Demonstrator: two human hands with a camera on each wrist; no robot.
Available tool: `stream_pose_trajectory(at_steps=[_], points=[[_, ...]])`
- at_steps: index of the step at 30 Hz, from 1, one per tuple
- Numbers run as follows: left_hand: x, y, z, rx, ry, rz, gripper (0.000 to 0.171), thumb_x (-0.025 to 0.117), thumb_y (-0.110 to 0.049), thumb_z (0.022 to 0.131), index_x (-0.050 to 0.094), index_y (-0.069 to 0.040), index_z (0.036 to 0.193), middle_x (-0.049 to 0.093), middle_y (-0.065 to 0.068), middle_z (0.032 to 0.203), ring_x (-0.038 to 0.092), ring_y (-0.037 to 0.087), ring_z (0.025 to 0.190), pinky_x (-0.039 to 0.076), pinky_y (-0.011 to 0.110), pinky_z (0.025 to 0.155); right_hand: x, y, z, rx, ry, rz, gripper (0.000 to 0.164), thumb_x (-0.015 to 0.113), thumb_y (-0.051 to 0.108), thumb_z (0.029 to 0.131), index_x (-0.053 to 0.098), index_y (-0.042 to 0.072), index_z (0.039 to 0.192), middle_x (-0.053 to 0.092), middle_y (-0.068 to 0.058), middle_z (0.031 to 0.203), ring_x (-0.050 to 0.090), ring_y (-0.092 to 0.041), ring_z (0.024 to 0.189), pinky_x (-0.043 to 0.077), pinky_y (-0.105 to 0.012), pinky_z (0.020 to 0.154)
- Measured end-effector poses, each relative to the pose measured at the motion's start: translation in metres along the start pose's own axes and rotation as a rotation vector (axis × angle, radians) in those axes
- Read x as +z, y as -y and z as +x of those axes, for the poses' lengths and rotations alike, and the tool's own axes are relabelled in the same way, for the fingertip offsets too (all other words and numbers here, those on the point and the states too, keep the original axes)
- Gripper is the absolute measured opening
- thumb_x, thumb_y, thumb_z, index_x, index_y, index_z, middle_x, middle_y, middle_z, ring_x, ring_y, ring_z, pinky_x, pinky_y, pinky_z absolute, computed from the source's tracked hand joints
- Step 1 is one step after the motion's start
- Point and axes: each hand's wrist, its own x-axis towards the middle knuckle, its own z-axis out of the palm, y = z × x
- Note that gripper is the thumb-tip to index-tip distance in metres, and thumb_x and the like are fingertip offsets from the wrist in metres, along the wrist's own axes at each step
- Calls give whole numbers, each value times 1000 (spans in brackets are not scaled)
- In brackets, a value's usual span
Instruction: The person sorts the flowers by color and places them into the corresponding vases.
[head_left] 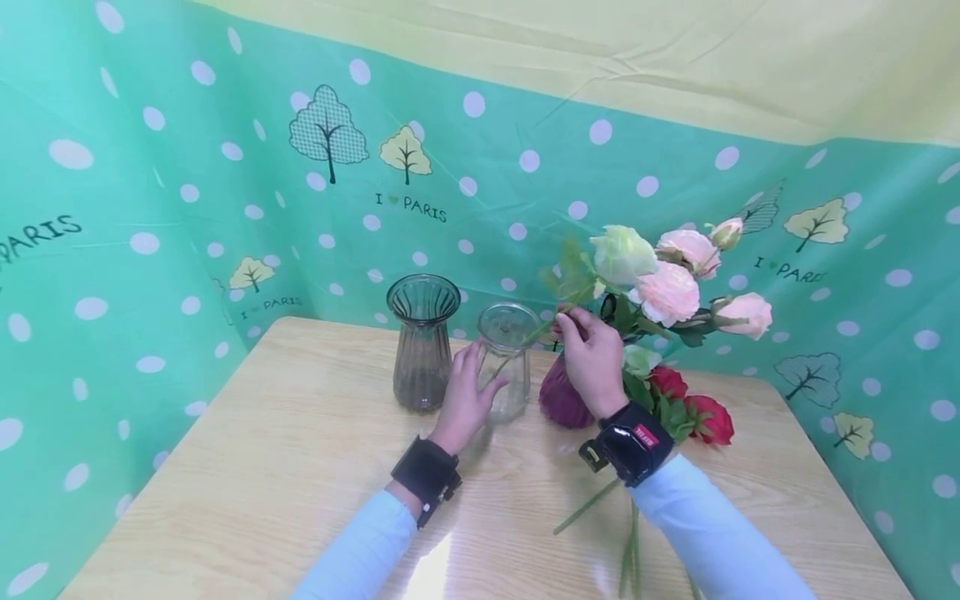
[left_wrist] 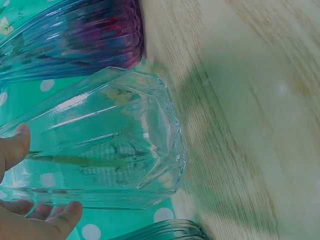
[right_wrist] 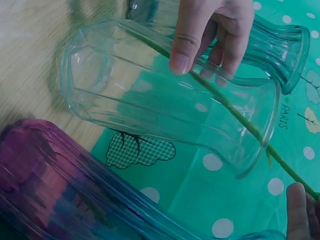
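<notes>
My left hand (head_left: 467, 398) holds the clear glass vase (head_left: 513, 402), thumb on one side and fingers on the other. The vase stands upright on the table. My right hand (head_left: 595, 362) pinches a green stem (right_wrist: 225, 102) just outside the vase's mouth. That stem slants in through the rim, and its lower end shows through the glass in both wrist views. Above the right hand are leaves (head_left: 573, 271) and a pale green-white flower (head_left: 622, 255). In the right wrist view, the left thumb and fingers lie along the vase wall.
A grey ribbed glass vase (head_left: 423, 358) stands left of the clear one. To the right is a purple-blue vase (head_left: 564, 398), partly behind my right hand, with pink flowers (head_left: 667, 293) above it. Red roses (head_left: 708, 419) lie on the wooden table (head_left: 300, 467), stems toward the front.
</notes>
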Motion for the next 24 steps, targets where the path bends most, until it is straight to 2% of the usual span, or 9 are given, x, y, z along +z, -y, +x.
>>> stream_pose_trajectory(at_steps=[7,13,19,24], points=[[-1,2,-1,17,-3,17,73,64,-30,86,30,-2,144,37,21,141,40,36,130,37,47,110,14,5,13,27,83,-118,25,54,16,95,68,-1,107,72,-18,92,70,-27,83,58,-35,74],[0,4,-1,22,-5,10,73,65,-28,86,30,-1,144,36,22,141,40,37,130,37,47,110,24,3,20,56,133,-150,26,53,15,96,68,-3,107,71,-18,92,69,-27,84,56,-30,69],[1,4,0,16,-9,-8,71,66,-23,86,30,-2,144,36,21,142,40,37,130,36,48,110,28,4,25,34,160,-188,27,50,16,97,67,-1,107,70,-17,92,67,-26,85,51,-30,66],[0,3,0,-10,11,-6,73,64,-29,86,28,-5,145,35,19,143,40,36,131,36,47,110,32,4,29,35,168,-185,27,49,16,98,66,-1,110,70,-17,93,67,-26,85,52,-31,66]])
